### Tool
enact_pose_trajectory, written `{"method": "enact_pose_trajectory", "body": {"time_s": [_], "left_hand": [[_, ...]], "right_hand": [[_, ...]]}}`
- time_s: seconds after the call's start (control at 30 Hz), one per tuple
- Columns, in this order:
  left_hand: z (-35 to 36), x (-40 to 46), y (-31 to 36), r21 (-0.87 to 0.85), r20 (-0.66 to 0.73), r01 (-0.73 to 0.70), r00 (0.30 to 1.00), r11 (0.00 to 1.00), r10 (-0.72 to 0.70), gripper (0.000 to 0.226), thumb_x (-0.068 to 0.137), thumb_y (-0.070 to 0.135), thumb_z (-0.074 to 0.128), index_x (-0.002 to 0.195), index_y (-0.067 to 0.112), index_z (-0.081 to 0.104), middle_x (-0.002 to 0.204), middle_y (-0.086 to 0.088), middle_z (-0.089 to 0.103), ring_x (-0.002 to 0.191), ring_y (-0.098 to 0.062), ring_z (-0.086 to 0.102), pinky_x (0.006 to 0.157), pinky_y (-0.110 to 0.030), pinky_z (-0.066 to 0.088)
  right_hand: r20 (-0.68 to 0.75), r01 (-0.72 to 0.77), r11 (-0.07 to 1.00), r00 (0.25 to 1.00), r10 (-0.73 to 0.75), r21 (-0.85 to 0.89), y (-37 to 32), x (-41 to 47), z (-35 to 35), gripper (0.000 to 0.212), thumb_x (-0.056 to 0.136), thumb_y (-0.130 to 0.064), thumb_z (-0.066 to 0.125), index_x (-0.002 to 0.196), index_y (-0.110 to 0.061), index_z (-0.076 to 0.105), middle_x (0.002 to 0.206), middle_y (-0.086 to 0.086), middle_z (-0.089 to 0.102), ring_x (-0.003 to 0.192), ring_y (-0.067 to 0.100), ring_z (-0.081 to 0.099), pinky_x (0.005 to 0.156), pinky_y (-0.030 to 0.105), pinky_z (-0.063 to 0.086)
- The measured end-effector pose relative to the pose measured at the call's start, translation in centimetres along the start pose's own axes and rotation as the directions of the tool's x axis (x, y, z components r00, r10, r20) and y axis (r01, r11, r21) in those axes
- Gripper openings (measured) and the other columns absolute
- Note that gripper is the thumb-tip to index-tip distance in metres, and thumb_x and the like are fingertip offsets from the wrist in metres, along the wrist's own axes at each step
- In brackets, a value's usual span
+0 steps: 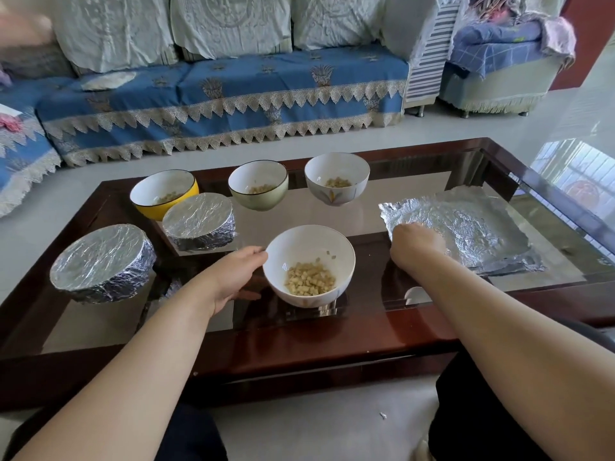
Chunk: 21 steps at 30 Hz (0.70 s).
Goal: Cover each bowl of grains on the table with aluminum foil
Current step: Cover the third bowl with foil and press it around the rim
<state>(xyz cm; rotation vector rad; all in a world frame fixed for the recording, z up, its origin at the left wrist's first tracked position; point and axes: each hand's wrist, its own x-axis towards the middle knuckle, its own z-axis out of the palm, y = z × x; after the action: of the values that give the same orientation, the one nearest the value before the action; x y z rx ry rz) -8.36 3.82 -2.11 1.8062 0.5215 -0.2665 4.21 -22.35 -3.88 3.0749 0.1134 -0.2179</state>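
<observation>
Left hand (pixel 237 279) cupped against the left side of a white porcelain bowl of pale diced grains (pixel 309 266), fingers curved along its wall and thumb up near the rim. Right hand (pixel 416 242) reached out to the right of that bowl, knuckles up, fingers curled down onto the near left corner of a crinkled sheet of aluminium foil (pixel 462 226); seen from behind, so grip on the foil cannot be made out. Foil sheet lying flat on the glass-topped dark wooden coffee table (pixel 299 347), well right of the white bowl.

Beyond the white bowl, a row of three uncovered bowls holding grains: yellow bowl (pixel 164 194) to the far left, pale green bowl with a dark rim (pixel 258 185) straight behind, white bowl with a painted flower (pixel 336 178) behind and slightly right. Left of the white bowl, two foil-covered bowls: one (pixel 199 221) just in front of the yellow bowl, another (pixel 101 262) further left near the table edge.

No legible writing or brand marks anywhere.
</observation>
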Motion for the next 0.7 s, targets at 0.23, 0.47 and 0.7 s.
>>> {"method": "enact_pose_trajectory", "body": {"time_s": [0.23, 0.47, 0.7], "left_hand": [[0.6, -0.9, 1.1, 0.265, -0.383, -0.434, 0.772, 0.861, 0.507, 0.03, 0.104, 0.036, 0.042, 0.123, 0.023, 0.061, 0.117, 0.016, 0.06, 0.11, 0.0, 0.053, 0.085, -0.008, 0.038], [2.6, -2.8, 2.1, 0.004, -0.146, -0.519, 0.846, 0.855, 0.514, 0.089, 0.064, 0.098, 0.027, 0.123, 0.035, 0.049, 0.103, 0.013, 0.069, 0.084, 0.011, 0.057, 0.084, -0.013, 0.043], [3.4, -2.3, 1.5, 0.167, -0.327, -0.323, 0.873, 0.932, 0.361, 0.029, 0.094, 0.024, 0.062, 0.121, 0.022, 0.052, 0.098, 0.013, 0.061, 0.092, -0.011, 0.06, 0.078, -0.026, 0.04]], "right_hand": [[-0.41, 0.128, 0.964, 0.912, -0.022, 0.235, -0.4, -1.8, -3.4, 0.025, 0.096, -0.017, 0.044, 0.114, -0.005, 0.057, 0.118, 0.013, 0.058, 0.112, 0.032, 0.053, 0.077, 0.037, 0.042], [-0.701, 0.732, 0.681, 0.473, -0.533, -0.024, -4.5, -8.1, -2.9, 0.016, 0.091, -0.02, 0.055, 0.084, -0.008, 0.062, 0.074, 0.005, 0.062, 0.064, 0.027, 0.059, 0.051, 0.031, 0.042], [-0.613, 0.872, 0.469, 0.45, -0.649, 0.143, -7.3, -11.3, -1.0, 0.031, 0.093, -0.039, 0.047, 0.098, -0.014, 0.063, 0.078, -0.001, 0.063, 0.071, 0.019, 0.059, 0.063, 0.032, 0.046]]}}
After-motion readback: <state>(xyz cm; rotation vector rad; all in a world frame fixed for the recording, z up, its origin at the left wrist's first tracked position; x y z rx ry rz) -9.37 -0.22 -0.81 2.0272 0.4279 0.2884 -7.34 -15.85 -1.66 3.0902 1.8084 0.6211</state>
